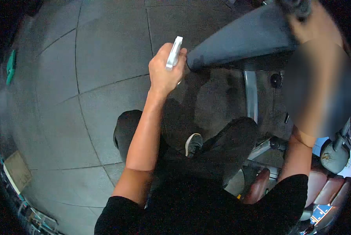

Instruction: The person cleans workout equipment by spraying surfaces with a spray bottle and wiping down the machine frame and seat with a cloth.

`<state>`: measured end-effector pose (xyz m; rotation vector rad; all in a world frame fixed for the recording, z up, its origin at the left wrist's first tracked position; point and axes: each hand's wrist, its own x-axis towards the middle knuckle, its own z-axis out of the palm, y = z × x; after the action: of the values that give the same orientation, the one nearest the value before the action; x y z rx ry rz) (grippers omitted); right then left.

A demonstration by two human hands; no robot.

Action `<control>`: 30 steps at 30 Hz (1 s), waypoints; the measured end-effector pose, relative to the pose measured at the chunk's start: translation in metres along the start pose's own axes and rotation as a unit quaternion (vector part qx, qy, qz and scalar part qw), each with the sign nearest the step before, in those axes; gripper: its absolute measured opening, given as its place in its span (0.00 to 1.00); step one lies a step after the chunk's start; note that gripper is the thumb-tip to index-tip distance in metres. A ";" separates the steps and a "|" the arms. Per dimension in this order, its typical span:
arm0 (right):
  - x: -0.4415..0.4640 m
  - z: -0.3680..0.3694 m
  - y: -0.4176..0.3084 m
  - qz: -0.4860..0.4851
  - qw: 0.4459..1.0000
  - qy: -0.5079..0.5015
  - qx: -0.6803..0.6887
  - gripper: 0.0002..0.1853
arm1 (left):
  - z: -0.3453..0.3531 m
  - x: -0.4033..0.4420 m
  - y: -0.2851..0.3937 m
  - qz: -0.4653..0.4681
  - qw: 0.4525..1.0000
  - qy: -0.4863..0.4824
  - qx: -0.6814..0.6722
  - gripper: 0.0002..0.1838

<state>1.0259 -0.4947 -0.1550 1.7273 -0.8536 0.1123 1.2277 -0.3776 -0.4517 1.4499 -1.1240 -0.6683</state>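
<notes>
Left hand (162, 72) is curled tight round a white thing (174, 54) near the grey panel's (246, 37) tip. Right hand (318, 25): blurry, can't tell its grip. Metal bar (251, 94) below the panel.

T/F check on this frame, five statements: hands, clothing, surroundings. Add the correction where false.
1. The left hand grips a white object. True.
2. The right hand grips that same white object. False: it is apart from it, at the upper right by the wide end of a dark grey tapered panel.
3. Both sleeves are long and white. False: they are short and black, as on the left sleeve.
4. A shoe is visible between the trouser legs. True.
5. A green object lies at the picture's right edge. False: the green object is near the left edge.
</notes>
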 end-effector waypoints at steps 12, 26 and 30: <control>-0.255 0.187 -0.373 -0.130 0.746 -0.436 0.486 0.47 | -0.020 0.008 0.014 -0.001 0.995 0.094 0.031 0.14; -0.046 0.008 0.037 -0.120 0.961 -0.069 0.238 0.35 | -0.003 0.027 -0.013 -0.056 0.998 0.032 -0.012 0.16; 0.015 -0.033 0.124 -0.069 0.993 0.039 -0.083 0.31 | 0.019 0.039 -0.019 -0.034 0.999 0.025 0.006 0.16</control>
<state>0.9749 -0.4842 -0.0364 1.6100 -0.6651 0.0145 1.2311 -0.4222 -0.4663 1.5119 -1.0456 -0.6712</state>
